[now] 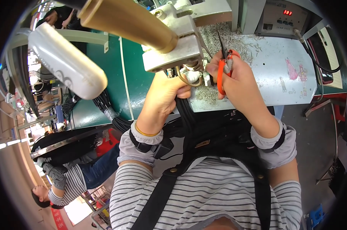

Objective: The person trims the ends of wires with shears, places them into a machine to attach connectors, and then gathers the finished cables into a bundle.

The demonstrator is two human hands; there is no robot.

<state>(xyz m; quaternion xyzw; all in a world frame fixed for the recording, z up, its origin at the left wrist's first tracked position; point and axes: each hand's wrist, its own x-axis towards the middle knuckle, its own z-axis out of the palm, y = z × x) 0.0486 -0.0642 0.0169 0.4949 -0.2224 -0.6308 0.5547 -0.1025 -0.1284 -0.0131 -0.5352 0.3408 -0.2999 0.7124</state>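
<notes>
My left hand (162, 96) is closed under the machine head, its fingers curled round black cables (185, 113) that hang down toward my lap. The cable ends are hidden behind the machine's curved metal tube. My right hand (238, 82) grips a pair of scissors (223, 50) with orange handles, the dark blades pointing away from me. The thumb and fingertips of that hand reach close to the small metal fittings below the machine head (169, 57). Whether they also pinch a small part there I cannot tell.
Small silvery pin-like pieces (235, 38) are scattered over the pale metal plate (273, 80). A control box (285, 19) with a red display stands at the back right. More black cables (104, 103) lie on the green table (100, 57). Another person (66, 180) is at the left.
</notes>
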